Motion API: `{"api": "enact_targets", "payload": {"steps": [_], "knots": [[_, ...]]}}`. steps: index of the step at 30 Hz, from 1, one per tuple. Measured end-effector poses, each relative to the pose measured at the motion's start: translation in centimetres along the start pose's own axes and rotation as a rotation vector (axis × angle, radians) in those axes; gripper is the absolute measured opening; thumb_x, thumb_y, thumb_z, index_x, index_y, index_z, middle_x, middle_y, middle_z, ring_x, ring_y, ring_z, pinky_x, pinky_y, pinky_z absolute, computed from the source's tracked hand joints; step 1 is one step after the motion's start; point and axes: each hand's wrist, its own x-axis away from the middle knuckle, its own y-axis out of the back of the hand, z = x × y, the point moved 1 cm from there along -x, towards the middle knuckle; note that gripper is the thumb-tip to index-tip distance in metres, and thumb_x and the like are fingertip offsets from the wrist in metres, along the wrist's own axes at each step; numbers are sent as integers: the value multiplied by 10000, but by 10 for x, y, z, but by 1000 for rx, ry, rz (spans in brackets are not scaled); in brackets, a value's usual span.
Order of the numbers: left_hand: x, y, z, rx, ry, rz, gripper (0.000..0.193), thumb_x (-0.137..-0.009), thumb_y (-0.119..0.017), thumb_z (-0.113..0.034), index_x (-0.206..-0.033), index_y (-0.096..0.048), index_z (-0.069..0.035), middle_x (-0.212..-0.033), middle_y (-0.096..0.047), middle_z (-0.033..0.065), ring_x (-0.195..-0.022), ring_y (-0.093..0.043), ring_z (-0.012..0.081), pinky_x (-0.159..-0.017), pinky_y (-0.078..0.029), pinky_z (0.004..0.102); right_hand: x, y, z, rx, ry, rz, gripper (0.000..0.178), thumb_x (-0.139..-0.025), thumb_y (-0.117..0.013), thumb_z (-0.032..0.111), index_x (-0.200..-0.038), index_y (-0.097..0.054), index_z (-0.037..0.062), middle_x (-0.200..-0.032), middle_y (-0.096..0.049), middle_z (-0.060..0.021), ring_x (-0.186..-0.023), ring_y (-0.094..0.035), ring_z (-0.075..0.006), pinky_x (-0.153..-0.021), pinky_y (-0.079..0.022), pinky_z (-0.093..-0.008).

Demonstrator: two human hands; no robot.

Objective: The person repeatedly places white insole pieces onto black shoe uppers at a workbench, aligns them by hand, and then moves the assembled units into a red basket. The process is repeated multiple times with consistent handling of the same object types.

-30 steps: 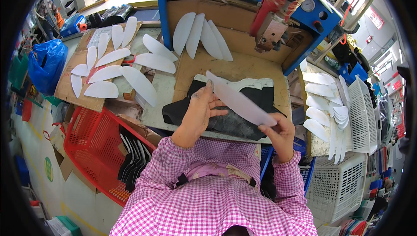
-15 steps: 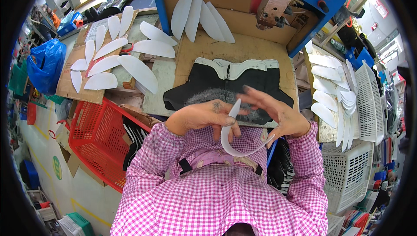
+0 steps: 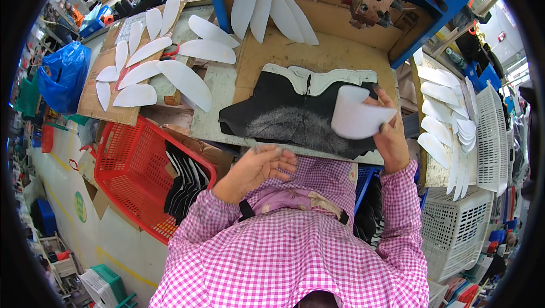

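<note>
My right hand (image 3: 392, 135) grips a curved white plastic sheet piece (image 3: 360, 119) by its right edge, fingers behind it and thumb in front. The piece is bent round and held above the right part of a dark fabric panel (image 3: 284, 118). White shaped pieces (image 3: 340, 76) line the far edge of that panel, and a greyish dusty patch marks its middle. My left hand (image 3: 261, 167) hovers empty before the near table edge, its fingers loosely bent and apart.
White curved pieces (image 3: 184, 81) lie on cardboard at left, and more (image 3: 434, 101) at right. Four-sided blue machine frame (image 3: 423, 21) and a metal press head (image 3: 379, 1) stand beyond the panel. A red basket (image 3: 122, 160) holds dark striped pieces; white crates (image 3: 454, 231) stand at right.
My left hand has let go of the white piece and drawn back toward my body. My right hand has carried the piece up and right, over the dark panel.
</note>
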Motion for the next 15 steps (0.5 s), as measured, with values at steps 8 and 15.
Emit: {"api": "enact_targets", "payload": {"steps": [8,15], "knots": [[-5,0,25,222,-358,-297,171,-948,-531,-94,-1059,-562,32,-1081,-625,183,-974,-632,270,-858,-524,383,3,56,-76,-411,10,-96,599,-837,-720,280,-1347,-460,105,-1369,-501,-89,-1277,-464,-284,-1096,-340,-487],[-26,-40,11,-291,-638,-462,182,-930,-580,-105,-1079,-540,-9,-1031,-611,104,-935,-585,169,-811,-499,317,7,66,-99,-426,23,-113,587,-840,-716,281,-1329,-463,75,-1336,-525,-64,-1255,-477,-241,-1079,-361,-412]]}}
